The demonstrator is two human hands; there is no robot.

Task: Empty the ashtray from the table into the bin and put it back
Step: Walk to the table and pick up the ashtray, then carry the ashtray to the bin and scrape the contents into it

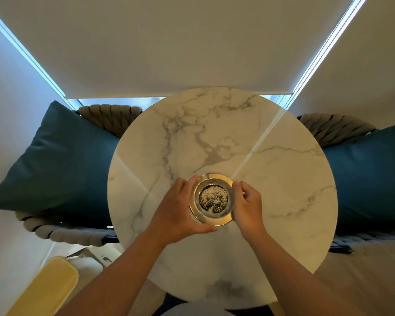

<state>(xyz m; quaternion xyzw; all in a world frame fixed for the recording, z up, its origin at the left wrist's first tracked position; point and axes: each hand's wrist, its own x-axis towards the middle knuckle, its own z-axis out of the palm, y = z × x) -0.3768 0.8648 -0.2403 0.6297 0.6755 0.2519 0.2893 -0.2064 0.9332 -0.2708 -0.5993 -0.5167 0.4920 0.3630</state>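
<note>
A round glass ashtray [212,199] with a gold-tinted rim and dark and white ash in its bowl sits near the middle of a round white marble table [271,169]. My left hand [180,210] wraps the ashtray's left side, thumb along its near edge. My right hand [246,206] grips its right side with fingers curled on the rim. Whether the ashtray is lifted off the table I cannot tell. No bin is in view.
A teal cushion [62,160] lies on a woven rope chair [62,233] to the left. Another teal cushion [369,179] lies on a chair to the right. A yellow pad [46,288] sits at the lower left. White roller blinds [169,42] hang behind the table.
</note>
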